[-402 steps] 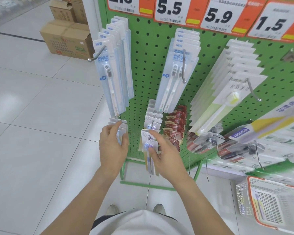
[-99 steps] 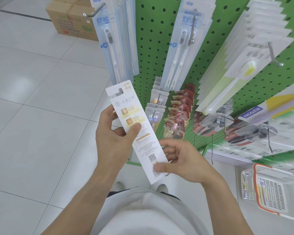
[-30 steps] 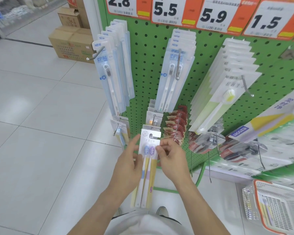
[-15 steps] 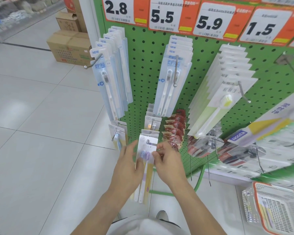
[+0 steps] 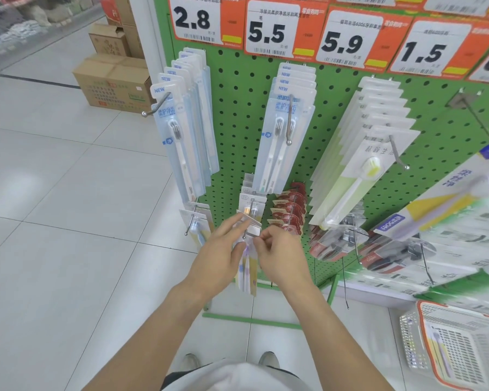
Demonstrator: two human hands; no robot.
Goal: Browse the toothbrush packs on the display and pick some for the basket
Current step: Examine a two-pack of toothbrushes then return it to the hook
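Gripping one toothbrush pack (image 5: 246,266): two hands.

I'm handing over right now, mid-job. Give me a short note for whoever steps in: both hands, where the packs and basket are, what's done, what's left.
Left hand: fingers on the left edge of the toothbrush pack, thumb on its front.
Right hand: pinching the pack's top at the lower hook.
The pack hangs in front of the green pegboard; whether it is on the hook is too blurred to tell.
Basket stands on the floor, lower right, with at least one pack inside.
Done: some picking.
Left: settle this pack, browse on, add more to the basket.
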